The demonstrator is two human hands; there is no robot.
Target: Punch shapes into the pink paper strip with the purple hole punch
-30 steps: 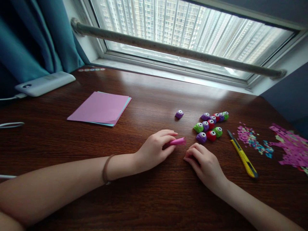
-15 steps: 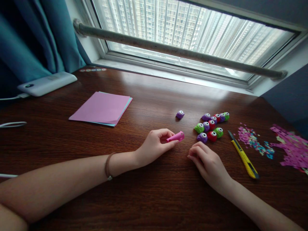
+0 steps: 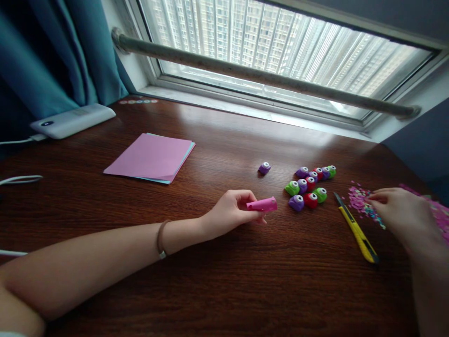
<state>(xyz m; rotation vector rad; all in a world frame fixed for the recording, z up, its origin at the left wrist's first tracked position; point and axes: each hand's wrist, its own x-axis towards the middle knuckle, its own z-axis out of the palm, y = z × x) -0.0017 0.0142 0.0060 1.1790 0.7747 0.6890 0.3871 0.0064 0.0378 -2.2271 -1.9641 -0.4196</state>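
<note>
Desk (image 3: pixel 224 290): dark wood, under your arms.
Left hand (image 3: pixel 229 213): fingers pinched shut on the pink paper roll (image 3: pixel 262 204) — centre.
Right hand (image 3: pixel 403 213): at 3 o'clock, fingers loosely curled over the confetti (image 3: pixel 359 199) — holding nothing visible.
Yellow cutter (image 3: pixel 356 229): between them.

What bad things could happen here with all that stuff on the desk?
The right hand reaches over the heap of tiny pink and blue paper bits, so a sleeve-less arm sweep might scatter them. The yellow utility knife lies just beside that hand; whether its blade is out cannot be told, but brushing it could hurt. The left hand pinches a small pink paper roll, which might unroll or get squashed.
</note>
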